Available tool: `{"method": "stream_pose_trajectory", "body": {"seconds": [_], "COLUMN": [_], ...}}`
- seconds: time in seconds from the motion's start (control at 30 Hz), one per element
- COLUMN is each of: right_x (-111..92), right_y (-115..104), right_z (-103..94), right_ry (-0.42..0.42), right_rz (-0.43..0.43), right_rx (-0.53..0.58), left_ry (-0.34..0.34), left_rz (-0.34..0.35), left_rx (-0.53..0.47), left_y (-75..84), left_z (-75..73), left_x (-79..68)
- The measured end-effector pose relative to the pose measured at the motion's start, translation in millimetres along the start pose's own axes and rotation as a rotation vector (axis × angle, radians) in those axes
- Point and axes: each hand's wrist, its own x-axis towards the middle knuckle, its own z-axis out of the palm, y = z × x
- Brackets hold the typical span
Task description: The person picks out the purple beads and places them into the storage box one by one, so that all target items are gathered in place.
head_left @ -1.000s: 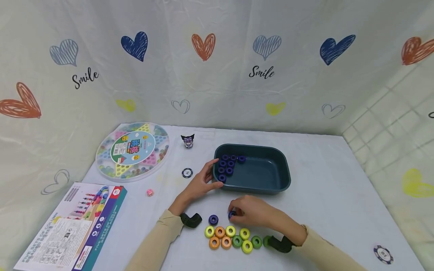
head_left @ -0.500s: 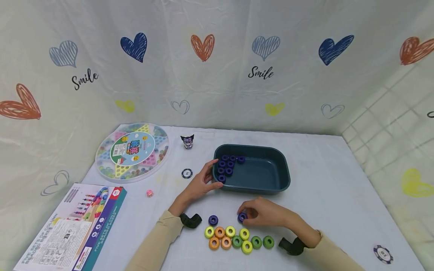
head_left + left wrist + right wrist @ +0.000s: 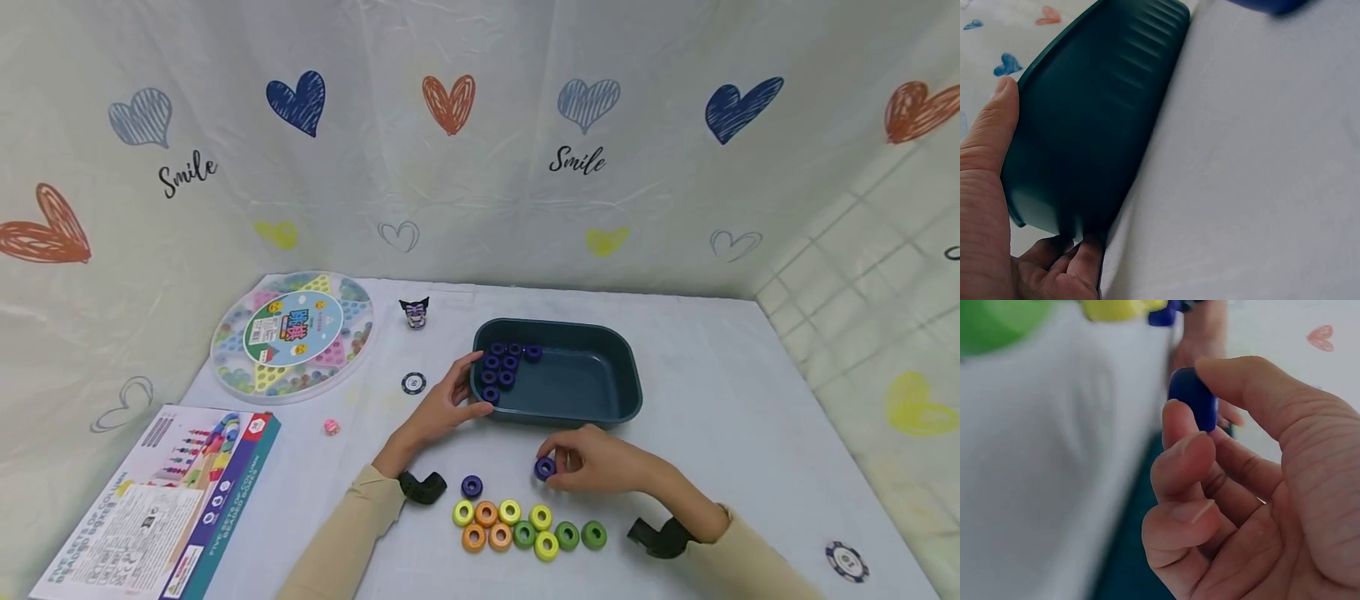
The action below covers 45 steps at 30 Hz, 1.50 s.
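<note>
My right hand pinches a dark blue ring-shaped bead between thumb and fingers, just in front of the tray. The right wrist view shows that blue bead side-on at the fingertips. With my left hand I grip the left end of the dark teal tray, the thumb near its front corner and the fingers at its left side. Several dark blue beads lie inside, at the tray's left. Another blue bead lies on the table behind a cluster of beads, among them a yellow bead.
The cluster also holds orange beads and green beads. To the left are a round board game, a flat box, a pink trinket and a chip. A small figurine stands behind; another chip lies front right.
My right hand has drawn the pinched blue bead away from the bead cluster, rightward and then a little toward the tray. The left hand stays in place on the tray.
</note>
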Motion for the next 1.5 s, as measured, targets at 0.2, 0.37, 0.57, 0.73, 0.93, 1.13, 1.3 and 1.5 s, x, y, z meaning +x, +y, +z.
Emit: {"method": "stream_pose_trajectory", "body": {"seconds": [0.2,0.37,0.57,0.73,0.93,1.13,1.3,1.5], "right_x": [4.4,14.5,30.8,43.5,61.9,77.5,88.7,100.7], "right_y": [-7.4,-8.3,-4.3,2.6,10.2,20.9,31.6,34.9], "right_z": [-29.4,-53.3,-76.2,-91.0,-103.0,-108.0,-107.9,-100.9], "right_ry": [0.073,0.11,0.15,0.166,0.142,0.111,0.038,-0.095], "right_rz": [0.003,-0.004,0.007,0.04,0.086,0.138,0.166,0.196], "right_rx": [-0.056,-0.077,-0.131,-0.133,-0.114,-0.143,-0.2,-0.253], "left_ry": [0.004,0.005,0.02,0.033,0.035,-0.004,-0.016,0.014], "left_rz": [0.0,0.007,0.01,0.019,0.018,0.023,0.024,0.029], "left_rx": [-0.012,-0.007,-0.01,-0.002,0.016,-0.014,0.001,-0.012], "left_y": [-0.8,-2.0,-20.5,-35.5,-33.5,-12.2,-1.1,-15.9], "left_z": [-0.8,-1.4,-1.8,0.1,1.5,0.8,0.6,0.5], "left_x": [1.1,1.9,5.7,7.7,7.1,3.8,1.6,2.8]}}
